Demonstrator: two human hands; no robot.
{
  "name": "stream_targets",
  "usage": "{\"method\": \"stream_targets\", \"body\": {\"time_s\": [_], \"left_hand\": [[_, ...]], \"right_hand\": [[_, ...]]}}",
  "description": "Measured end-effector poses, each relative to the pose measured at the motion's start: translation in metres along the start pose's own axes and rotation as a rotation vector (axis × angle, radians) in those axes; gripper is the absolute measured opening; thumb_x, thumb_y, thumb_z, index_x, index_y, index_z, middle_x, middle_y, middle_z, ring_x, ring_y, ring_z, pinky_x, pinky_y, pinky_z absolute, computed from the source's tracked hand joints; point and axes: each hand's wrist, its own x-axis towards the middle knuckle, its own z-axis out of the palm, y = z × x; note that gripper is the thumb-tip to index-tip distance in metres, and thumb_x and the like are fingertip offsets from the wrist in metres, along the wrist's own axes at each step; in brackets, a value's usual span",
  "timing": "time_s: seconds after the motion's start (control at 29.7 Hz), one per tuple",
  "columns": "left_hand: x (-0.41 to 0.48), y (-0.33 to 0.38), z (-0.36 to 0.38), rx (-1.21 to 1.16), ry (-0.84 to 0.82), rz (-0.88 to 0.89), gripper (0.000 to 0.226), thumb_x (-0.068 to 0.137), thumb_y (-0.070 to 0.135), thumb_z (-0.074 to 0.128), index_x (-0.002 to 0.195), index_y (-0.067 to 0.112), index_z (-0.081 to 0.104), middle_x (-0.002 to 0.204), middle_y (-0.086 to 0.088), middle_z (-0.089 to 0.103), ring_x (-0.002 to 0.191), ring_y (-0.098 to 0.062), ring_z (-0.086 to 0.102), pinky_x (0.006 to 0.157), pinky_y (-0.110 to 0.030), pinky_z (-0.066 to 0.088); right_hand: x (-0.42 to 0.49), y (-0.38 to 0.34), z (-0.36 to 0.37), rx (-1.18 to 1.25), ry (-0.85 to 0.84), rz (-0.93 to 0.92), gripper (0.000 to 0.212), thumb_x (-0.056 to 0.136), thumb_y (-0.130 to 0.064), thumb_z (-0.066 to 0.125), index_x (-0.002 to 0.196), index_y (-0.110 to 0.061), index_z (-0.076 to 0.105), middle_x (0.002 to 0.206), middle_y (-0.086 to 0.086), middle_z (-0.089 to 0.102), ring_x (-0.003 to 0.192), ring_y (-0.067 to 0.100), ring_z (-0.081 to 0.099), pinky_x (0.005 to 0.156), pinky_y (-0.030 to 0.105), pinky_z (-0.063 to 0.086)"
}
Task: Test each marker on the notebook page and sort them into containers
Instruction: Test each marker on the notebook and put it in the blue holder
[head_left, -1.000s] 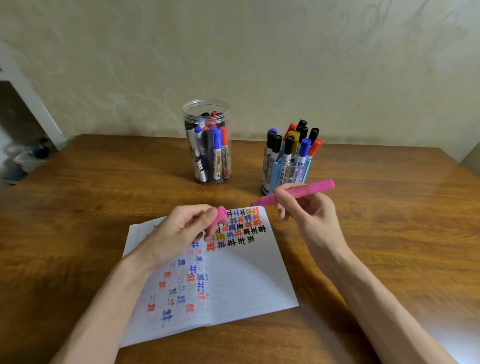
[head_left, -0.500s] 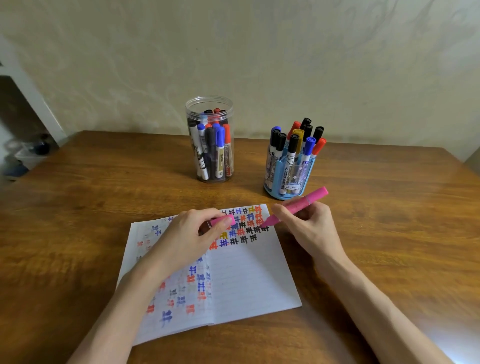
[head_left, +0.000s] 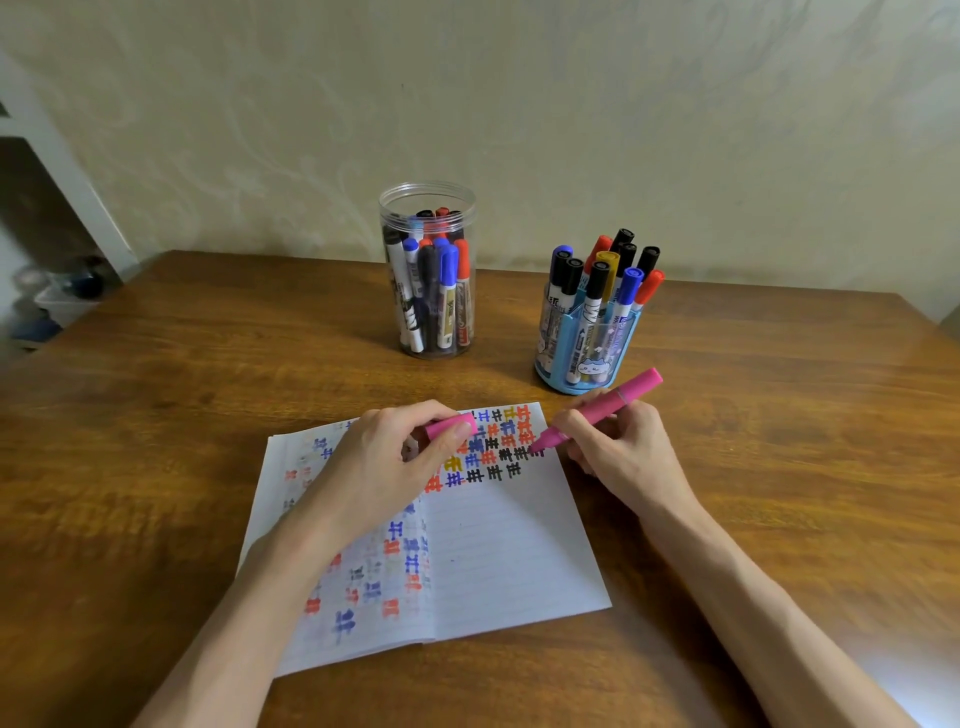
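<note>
A pink marker (head_left: 602, 410) is gripped by the curled fingers of the right hand (head_left: 618, 452). Its tip is set on the top right part of the notebook (head_left: 509, 561) page, beside rows of small coloured marks. The pink cap (head_left: 449, 425) is pinched by the left hand (head_left: 384, 462), and some marks are hidden under that hand. Behind the notebook, on the wooden table (head_left: 779, 415), a clear jar (head_left: 427, 270) and a blue holder (head_left: 587, 348) are filled with markers.

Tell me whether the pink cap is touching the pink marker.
Apart. The head view shows the pink cap pinched in the left hand, the pink marker in the right hand, with notebook page visible between them.
</note>
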Motion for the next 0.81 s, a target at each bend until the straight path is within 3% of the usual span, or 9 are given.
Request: {"method": "stream_targets", "body": {"time_s": [0.1,0.24,0.5,0.71,0.81], "left_hand": [[0.0001,-0.0005,-0.0003,0.009,0.003,0.0,0.036,0.098,0.059,0.048,0.117,0.036,0.069,0.098,0.023,0.071,0.095,-0.002,0.066,0.075,-0.03,0.059],[0.0,-0.0003,0.0001,0.021,0.009,0.009,0.032,0.099,0.054,0.051,0.118,0.035,0.069,0.098,0.023,0.07,0.095,-0.001,0.065,0.075,-0.026,0.057],[0.0007,-0.0015,0.0013,0.029,0.0,0.021,0.029,0.1,0.052,0.055,0.116,0.034,0.07,0.098,0.023,0.07,0.095,-0.001,0.066,0.075,-0.026,0.057],[0.001,-0.0032,0.0018,0.038,-0.002,0.023,0.027,0.099,0.052,0.055,0.115,0.035,0.069,0.098,0.022,0.071,0.094,-0.002,0.066,0.075,-0.029,0.057],[0.0011,-0.0041,0.002,0.038,-0.005,0.018,0.028,0.099,0.054,0.054,0.115,0.035,0.069,0.096,0.022,0.07,0.093,-0.002,0.066,0.074,-0.029,0.057]], "right_hand": [[-0.0006,0.0021,0.0018,-0.05,-0.011,-0.051,0.007,0.091,-0.018,0.073,0.085,-0.017,0.078,0.069,-0.009,0.073,0.064,0.002,0.067,0.058,0.017,0.051],[0.0005,0.0045,0.0032,-0.096,0.003,-0.047,0.008,0.087,-0.023,0.075,0.083,-0.017,0.079,0.076,-0.007,0.076,0.071,0.001,0.069,0.06,0.017,0.05],[0.0004,0.0032,0.0039,-0.14,-0.003,-0.049,0.012,0.087,-0.024,0.075,0.076,-0.019,0.078,0.074,-0.007,0.077,0.073,0.01,0.072,0.068,0.034,0.062],[0.0017,0.0056,0.0042,-0.18,-0.036,-0.07,0.011,0.089,-0.027,0.077,0.083,-0.019,0.078,0.079,-0.009,0.077,0.076,0.005,0.073,0.068,0.029,0.063],[0.0027,0.0062,0.0029,-0.197,-0.003,-0.063,0.014,0.089,-0.028,0.075,0.077,-0.021,0.075,0.075,-0.009,0.076,0.074,0.008,0.073,0.067,0.034,0.063]]}}
